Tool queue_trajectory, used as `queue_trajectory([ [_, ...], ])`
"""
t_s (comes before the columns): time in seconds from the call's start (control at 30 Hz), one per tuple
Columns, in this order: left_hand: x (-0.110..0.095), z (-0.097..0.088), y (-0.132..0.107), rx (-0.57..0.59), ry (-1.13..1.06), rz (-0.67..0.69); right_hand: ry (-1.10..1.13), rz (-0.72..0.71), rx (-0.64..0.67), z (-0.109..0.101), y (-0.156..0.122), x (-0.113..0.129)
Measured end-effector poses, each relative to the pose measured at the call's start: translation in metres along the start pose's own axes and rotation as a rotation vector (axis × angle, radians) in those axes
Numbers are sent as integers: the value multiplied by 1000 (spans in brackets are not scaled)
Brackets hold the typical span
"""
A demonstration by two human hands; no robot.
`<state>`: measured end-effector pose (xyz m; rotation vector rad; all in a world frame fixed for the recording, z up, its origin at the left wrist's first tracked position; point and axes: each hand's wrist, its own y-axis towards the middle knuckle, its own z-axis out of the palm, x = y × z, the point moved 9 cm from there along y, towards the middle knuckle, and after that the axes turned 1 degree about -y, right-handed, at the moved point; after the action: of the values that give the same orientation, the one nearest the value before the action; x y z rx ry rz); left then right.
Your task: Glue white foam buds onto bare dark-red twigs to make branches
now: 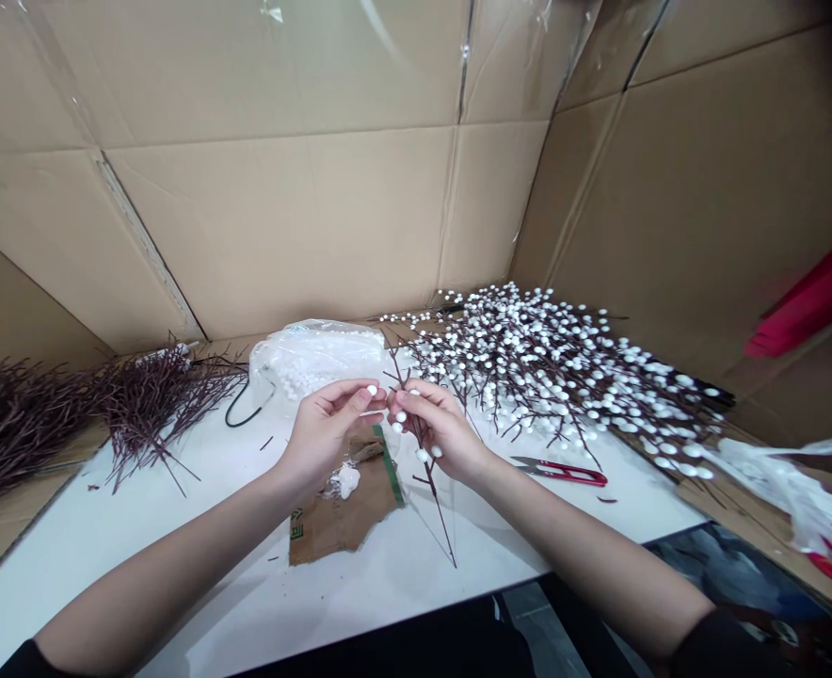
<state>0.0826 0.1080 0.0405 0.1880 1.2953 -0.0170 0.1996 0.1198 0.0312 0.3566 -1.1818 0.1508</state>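
Note:
My right hand (439, 428) is closed around a thin dark-red twig (436, 494) with a few white beads on its tips; the stem hangs down over the white table (176, 527). My left hand (328, 424) pinches a small white bead (372, 390) between thumb and finger, right beside the twig's upper tips. Both hands meet above a torn piece of brown cardboard (345, 518) that has a small heap of white beads (345, 478) on it.
A clear bag of white beads (317, 363) lies behind the hands. Bare dark-red twigs (91, 410) are piled at the left. Beaded twigs (557, 367) are heaped at the right. Red snips (561, 469) lie near my right wrist. Cardboard walls surround the table.

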Motion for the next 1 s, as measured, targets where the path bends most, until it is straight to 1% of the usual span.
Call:
queue_trajectory([
  [0.1, -3, 2, -2, 8, -8, 8, 37, 30, 25, 5, -2, 3],
  [0.23, -3, 4, -4, 11, -22, -21, 64, 45, 69, 12, -4, 6],
  [0.47, 1, 2, -4, -2, -19, -32, -60, 26, 71, 8, -4, 4],
  [0.6, 2, 3, -4, 9, -20, -33, -52, 13, 91, 8, -4, 2],
  [0.77, 4, 2, -4, -4, -34, -44, -48, 5, 120, 10, -4, 1],
  [1.0, 7, 4, -3, 18, -78, -32, -91, 8, 98, 9, -4, 2],
])
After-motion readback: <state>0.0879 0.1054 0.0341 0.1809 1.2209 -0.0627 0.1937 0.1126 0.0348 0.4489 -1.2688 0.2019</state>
